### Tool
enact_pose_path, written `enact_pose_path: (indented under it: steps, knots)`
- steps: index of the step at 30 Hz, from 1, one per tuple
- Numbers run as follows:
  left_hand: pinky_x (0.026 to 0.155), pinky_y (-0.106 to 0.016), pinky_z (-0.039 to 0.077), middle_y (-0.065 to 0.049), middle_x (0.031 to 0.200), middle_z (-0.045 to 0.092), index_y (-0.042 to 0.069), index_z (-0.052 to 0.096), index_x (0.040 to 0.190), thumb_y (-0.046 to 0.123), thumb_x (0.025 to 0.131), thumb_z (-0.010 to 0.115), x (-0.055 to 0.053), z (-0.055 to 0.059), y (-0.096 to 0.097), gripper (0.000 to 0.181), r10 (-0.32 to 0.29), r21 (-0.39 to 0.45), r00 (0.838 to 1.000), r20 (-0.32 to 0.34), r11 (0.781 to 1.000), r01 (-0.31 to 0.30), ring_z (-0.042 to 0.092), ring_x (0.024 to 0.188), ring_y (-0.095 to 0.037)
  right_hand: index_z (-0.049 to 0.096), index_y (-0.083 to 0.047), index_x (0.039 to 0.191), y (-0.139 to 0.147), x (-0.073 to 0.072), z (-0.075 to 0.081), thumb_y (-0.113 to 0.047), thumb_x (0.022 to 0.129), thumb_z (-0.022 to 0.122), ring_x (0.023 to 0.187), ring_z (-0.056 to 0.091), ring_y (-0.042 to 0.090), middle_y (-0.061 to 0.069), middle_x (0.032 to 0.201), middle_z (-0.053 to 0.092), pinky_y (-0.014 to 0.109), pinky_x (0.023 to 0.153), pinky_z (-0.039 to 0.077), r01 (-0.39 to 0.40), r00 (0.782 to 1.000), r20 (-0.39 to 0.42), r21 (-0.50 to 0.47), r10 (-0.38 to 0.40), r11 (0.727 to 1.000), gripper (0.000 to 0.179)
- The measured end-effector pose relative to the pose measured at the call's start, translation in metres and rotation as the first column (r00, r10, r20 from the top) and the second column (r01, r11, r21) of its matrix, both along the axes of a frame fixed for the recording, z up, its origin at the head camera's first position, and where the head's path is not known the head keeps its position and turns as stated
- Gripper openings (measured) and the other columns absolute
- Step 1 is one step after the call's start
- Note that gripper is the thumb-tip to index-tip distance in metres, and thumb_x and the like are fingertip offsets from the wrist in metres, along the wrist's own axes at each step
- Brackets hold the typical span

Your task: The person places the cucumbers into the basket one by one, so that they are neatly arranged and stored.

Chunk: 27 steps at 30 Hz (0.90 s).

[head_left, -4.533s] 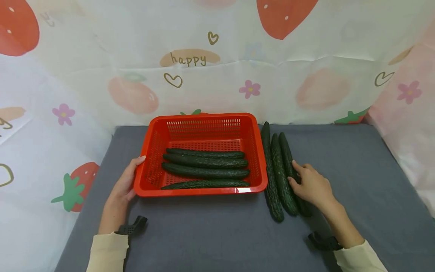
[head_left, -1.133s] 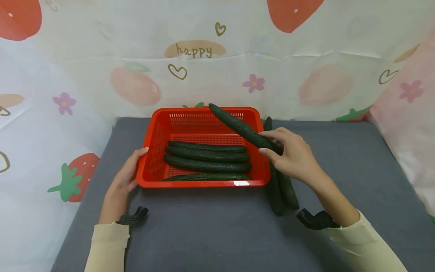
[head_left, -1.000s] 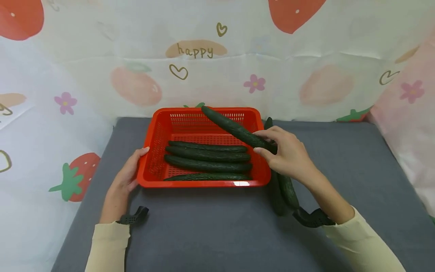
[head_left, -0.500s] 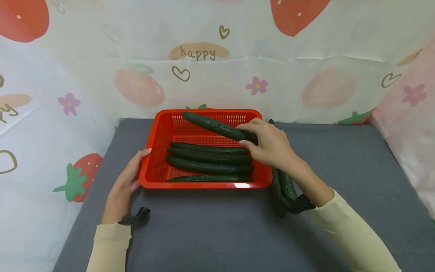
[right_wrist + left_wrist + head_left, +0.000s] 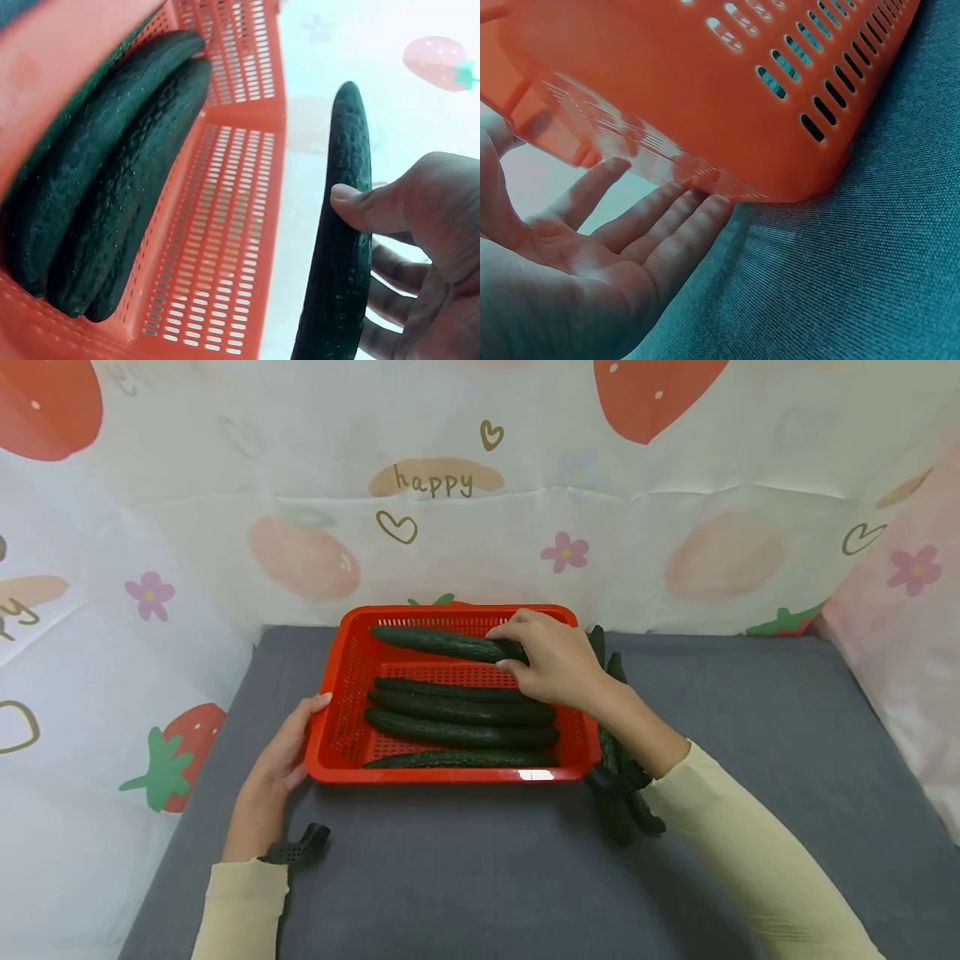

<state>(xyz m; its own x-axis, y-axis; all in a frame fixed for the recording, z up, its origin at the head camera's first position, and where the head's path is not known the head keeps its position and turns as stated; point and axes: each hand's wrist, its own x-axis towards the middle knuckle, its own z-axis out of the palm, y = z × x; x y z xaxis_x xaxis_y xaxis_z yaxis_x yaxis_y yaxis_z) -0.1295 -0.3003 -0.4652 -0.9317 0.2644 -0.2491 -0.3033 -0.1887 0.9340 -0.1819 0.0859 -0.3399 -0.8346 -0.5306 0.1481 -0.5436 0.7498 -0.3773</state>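
Note:
A red slotted plastic basket [image 5: 450, 776] stands on the table with several dark green cucumbers [image 5: 461, 731] lying crosswise in its front half. My left hand [image 5: 279, 756] holds the basket's left side, thumb over the rim; in the left wrist view its fingers [image 5: 694, 232] lie against the slotted outer wall. My right hand [image 5: 557, 662] grips another cucumber [image 5: 431, 642] near its right end, over the back part of the basket. In the right wrist view thumb and fingers clasp that cucumber [image 5: 341, 225] from either side, apart from those lying in the basket.
Two more cucumbers [image 5: 617, 668] lie lengthwise on the grey tablecloth [image 5: 465, 877] just right of the basket, partly hidden beneath my right forearm. A pale fruit-printed cloth [image 5: 480, 552] hangs behind the table. Black wrist mounts [image 5: 296, 847] sit at both wrists.
My right hand has picked up the rightmost cucumber beside the basket and carried it left over the basket's back, turning it nearly crosswise and lowering it. The left hand keeps its hold.

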Motion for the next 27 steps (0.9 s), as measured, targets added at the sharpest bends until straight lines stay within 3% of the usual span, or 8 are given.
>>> enact_pose_path:
  steps: [5, 10, 13, 20, 27]
  knots:
    - [0.085, -0.021, 0.06, 0.011, 0.112, 0.07, 0.021, 0.049, 0.131, 0.042, 0.113, 0.041, 0.001, -0.001, 0.0, 0.028, 0.008, 0.008, 1.0, 0.014, 1.0, -0.008, 0.068, 0.097, -0.003, 0.068, -0.019, 0.14, -0.01, -0.012, -0.001, -0.024, 0.101, 0.073, 0.102, 0.068, 0.025, 0.007, 0.131, 0.068, 0.037, 0.063, 0.051, -0.012, 1.0, 0.029, 0.041, 0.01, 0.999, 0.04]
    - [0.085, -0.022, 0.061, 0.01, 0.111, 0.071, 0.02, 0.051, 0.13, 0.041, 0.113, 0.041, 0.001, 0.0, -0.001, 0.029, -0.006, 0.017, 1.0, 0.005, 1.0, 0.006, 0.07, 0.097, -0.004, 0.042, -0.021, 0.162, -0.011, -0.018, 0.0, -0.032, 0.098, 0.077, 0.127, 0.063, 0.031, 0.014, 0.15, 0.058, 0.046, 0.081, 0.06, 0.022, 0.998, 0.063, 0.035, -0.024, 0.999, 0.074]
    - [0.084, -0.022, 0.061, 0.01, 0.11, 0.071, 0.021, 0.052, 0.129, 0.04, 0.114, 0.04, 0.001, 0.001, -0.002, 0.027, 0.0, 0.009, 1.0, 0.001, 1.0, 0.0, 0.07, 0.096, -0.004, 0.031, -0.021, 0.166, -0.002, -0.016, -0.001, -0.033, 0.097, 0.077, 0.132, 0.061, 0.033, 0.016, 0.159, 0.051, 0.051, 0.084, 0.062, 0.066, 0.994, 0.088, -0.007, -0.065, 0.998, 0.084]
    - [0.085, -0.021, 0.06, 0.011, 0.11, 0.071, 0.022, 0.053, 0.127, 0.042, 0.113, 0.042, 0.0, 0.003, -0.001, 0.027, 0.024, -0.002, 1.0, 0.019, 1.0, -0.024, 0.069, 0.096, -0.003, 0.05, -0.011, 0.156, 0.028, -0.005, -0.008, -0.031, 0.101, 0.072, 0.125, 0.064, 0.035, 0.017, 0.152, 0.056, 0.056, 0.092, 0.06, 0.106, 0.989, 0.106, -0.027, -0.103, 0.994, 0.062]
    - [0.087, -0.021, 0.061, 0.011, 0.112, 0.07, 0.021, 0.051, 0.13, 0.042, 0.113, 0.041, 0.001, 0.001, 0.002, 0.028, 0.019, 0.006, 0.999, 0.031, 1.0, -0.019, 0.069, 0.098, -0.004, 0.06, -0.01, 0.148, 0.059, 0.004, -0.017, -0.027, 0.102, 0.071, 0.121, 0.066, 0.036, 0.018, 0.143, 0.061, 0.054, 0.085, 0.061, 0.146, 0.984, 0.111, -0.069, -0.138, 0.987, 0.05]
